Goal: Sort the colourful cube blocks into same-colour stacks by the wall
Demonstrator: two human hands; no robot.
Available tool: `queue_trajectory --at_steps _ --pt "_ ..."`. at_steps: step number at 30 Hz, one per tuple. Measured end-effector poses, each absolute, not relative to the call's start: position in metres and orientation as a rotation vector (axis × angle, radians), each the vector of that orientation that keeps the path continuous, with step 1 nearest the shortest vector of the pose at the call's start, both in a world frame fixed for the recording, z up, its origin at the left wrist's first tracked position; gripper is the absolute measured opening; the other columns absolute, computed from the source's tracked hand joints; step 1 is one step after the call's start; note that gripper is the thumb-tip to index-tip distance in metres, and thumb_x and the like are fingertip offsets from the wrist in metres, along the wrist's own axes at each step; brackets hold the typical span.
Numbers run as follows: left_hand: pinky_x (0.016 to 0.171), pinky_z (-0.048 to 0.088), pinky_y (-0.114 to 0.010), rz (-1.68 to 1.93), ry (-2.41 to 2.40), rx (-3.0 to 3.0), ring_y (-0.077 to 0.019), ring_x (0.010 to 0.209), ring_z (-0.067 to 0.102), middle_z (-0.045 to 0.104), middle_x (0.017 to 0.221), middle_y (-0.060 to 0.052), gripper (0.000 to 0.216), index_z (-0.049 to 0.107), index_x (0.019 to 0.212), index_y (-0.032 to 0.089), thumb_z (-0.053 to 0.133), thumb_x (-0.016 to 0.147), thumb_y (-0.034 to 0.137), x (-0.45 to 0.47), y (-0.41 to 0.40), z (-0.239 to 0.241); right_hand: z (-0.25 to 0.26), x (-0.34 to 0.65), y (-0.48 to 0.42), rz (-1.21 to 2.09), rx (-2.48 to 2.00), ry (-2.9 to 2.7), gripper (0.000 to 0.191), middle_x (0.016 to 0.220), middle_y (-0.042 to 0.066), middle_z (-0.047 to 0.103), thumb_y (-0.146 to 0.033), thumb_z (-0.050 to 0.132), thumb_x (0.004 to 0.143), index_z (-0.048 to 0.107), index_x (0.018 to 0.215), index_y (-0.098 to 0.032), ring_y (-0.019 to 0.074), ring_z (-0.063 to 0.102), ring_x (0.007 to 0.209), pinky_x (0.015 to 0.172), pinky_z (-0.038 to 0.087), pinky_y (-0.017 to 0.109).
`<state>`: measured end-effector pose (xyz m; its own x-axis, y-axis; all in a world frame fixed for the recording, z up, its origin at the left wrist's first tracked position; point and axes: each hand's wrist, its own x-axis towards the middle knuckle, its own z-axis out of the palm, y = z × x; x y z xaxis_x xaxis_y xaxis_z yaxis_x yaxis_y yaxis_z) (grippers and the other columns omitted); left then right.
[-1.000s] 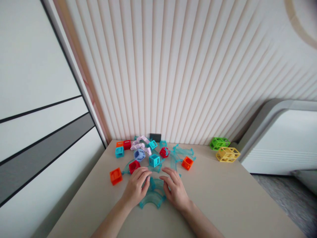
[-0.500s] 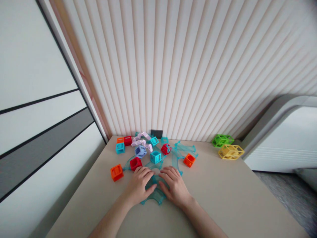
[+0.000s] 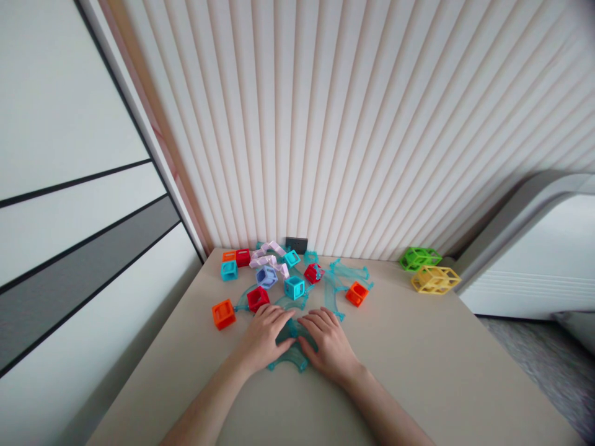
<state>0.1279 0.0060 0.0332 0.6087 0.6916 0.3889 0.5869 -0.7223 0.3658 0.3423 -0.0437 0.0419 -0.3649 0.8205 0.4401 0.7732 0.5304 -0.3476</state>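
Observation:
Both hands rest palm-down over curved, see-through teal track pieces (image 3: 289, 357) near the middle of the table. My left hand (image 3: 264, 337) has its fingers stretched out and its thumb apart, over the left side of the pieces. Across a small gap lies my right hand (image 3: 328, 341), likewise with extended fingers and a spread thumb, over their right side. The palms hide part of the track, so how firmly they touch it cannot be made out. A red cube block (image 3: 257, 299) sits just beyond my left fingertips, and a light-blue cube block (image 3: 294, 287) stands a little farther back.
Orange cube blocks lie at left (image 3: 224, 314) and right (image 3: 356, 293). Lilac zigzag pieces (image 3: 269, 263), a periwinkle block (image 3: 266, 277) and more teal track (image 3: 331, 291) are behind. Green (image 3: 419, 258) and yellow (image 3: 436, 280) frame blocks stand far right. A ribbed wall (image 3: 325, 124) bounds the table's back.
The view has shifted slightly, so everything on the table appears a little higher. Both hands stay over the teal track pieces, with barely any movement relative to them.

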Motion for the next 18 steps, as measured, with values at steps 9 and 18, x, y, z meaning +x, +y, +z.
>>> queue_trajectory --at_steps 9,18 --pt "0.097 0.053 -0.046 0.811 1.065 2.594 -0.0262 0.107 0.065 0.072 0.112 -0.006 0.042 0.062 0.124 0.026 0.072 0.083 0.022 0.1287 0.0055 0.0363 0.0383 0.3422 -0.0449 0.184 -1.371 -2.195 0.023 0.110 0.009 0.074 -0.021 0.060 0.093 0.067 0.116 -0.022 0.0250 0.070 0.098 0.086 0.057 0.037" --pt "0.095 0.055 -0.041 0.989 1.036 2.564 -0.0247 0.106 0.066 0.072 0.110 -0.007 0.040 0.061 0.123 0.024 0.072 0.084 0.024 0.1281 0.0071 0.0353 0.0350 0.3436 -0.0443 0.224 -1.449 -2.153 0.026 0.115 0.010 0.073 -0.016 0.058 0.094 0.067 0.118 -0.021 0.0233 0.070 0.103 0.091 0.057 0.036"
